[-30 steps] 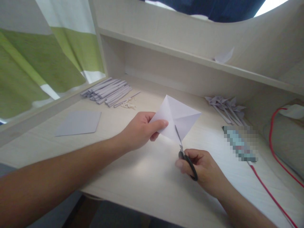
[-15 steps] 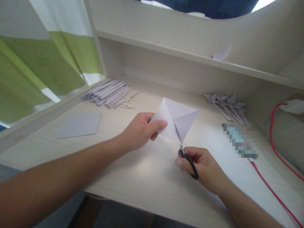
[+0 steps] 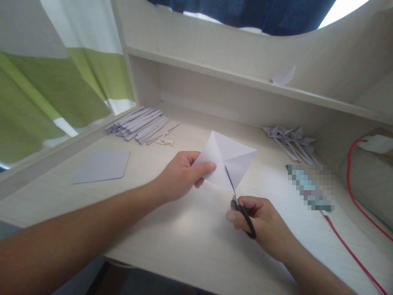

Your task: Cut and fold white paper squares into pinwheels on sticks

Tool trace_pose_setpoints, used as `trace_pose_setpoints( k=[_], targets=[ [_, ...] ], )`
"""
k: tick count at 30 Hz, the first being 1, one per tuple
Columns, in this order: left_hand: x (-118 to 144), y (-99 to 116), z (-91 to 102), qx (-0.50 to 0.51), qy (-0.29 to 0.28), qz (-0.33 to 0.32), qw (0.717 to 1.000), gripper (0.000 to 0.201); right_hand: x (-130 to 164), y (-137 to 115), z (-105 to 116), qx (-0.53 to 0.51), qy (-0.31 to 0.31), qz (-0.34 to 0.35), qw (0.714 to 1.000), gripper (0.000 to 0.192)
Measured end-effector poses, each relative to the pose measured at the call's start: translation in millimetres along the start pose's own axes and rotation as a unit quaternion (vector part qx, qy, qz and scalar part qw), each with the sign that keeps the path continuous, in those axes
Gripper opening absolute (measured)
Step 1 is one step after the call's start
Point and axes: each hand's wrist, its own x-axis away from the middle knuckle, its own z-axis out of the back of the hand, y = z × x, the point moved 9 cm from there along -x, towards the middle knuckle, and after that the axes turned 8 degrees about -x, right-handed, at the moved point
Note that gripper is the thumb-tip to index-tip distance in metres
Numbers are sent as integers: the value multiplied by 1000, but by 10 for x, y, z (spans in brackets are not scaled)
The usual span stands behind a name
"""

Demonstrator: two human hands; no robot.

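With our left hand we are pinching the paper near its left corner, our thumb lying on top and our other fingers curling underneath. We are holding this sheet above the desk, in front of us and near the middle of the view; it is showing creases that are meeting near its centre.

With our right hand we are gripping the scissors, our thumb and fingers closing around the black handles. The scissors are pointing away from us, and one blade is lying over the paper, running from the nearest corner towards the centre. We are not seeing the other blade clearly, so we cannot tell how far the cut is reaching.

To the left, a pad is lying flat on the desk. Behind it, sticks are resting in a heap, with pale bits sitting just beside them. At the back right, pinwheels are lying bunched together. In front of those a pixelated device is resting, with a red cable trailing from its near end. Above, a folded scrap is sitting on the shelf.
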Motion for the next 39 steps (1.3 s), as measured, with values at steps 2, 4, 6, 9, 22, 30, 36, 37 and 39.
trace_pose_setpoints(
  k=[2, 4, 6, 9, 22, 30, 36, 37, 39],
  targets=[
    [3, 13, -1, -1, 1, 0, 1000, 36, -1, -2, 1, -1, 0, -2, 1000, 43],
    [6, 17, 3, -5, 5, 0, 1000, 36, -2, -4, 10, -1, 3, -1, 1000, 42],
    [8, 12, 4, -9, 6, 2, 1000, 36, -4, -6, 15, 1, 5, -1, 1000, 42],
    [9, 10, 1, -5, 6, 3, 1000, 36, -3, -12, 15, 3, 7, 3, 1000, 43],
    [6, 22, 4, 2, 7, 2, 1000, 35, 9, -43, 6, -13, 10, 1, 1000, 42],
    [11, 46, 4, 6, 7, -4, 1000, 35, 10, -23, 29, -1, 13, 11, 1000, 45],
    [6, 46, 18, 0, 15, -5, 1000, 36, 5, 33, -33, -40, -20, 0, 999, 46],
    [3, 43, 35, -1, 18, -5, 1000, 36, 11, 38, -59, -48, -33, -3, 998, 45],
    [-9, 48, 91, -2, 27, -11, 1000, 37, 22, 37, -97, -51, -56, -6, 997, 43]
  ],
)
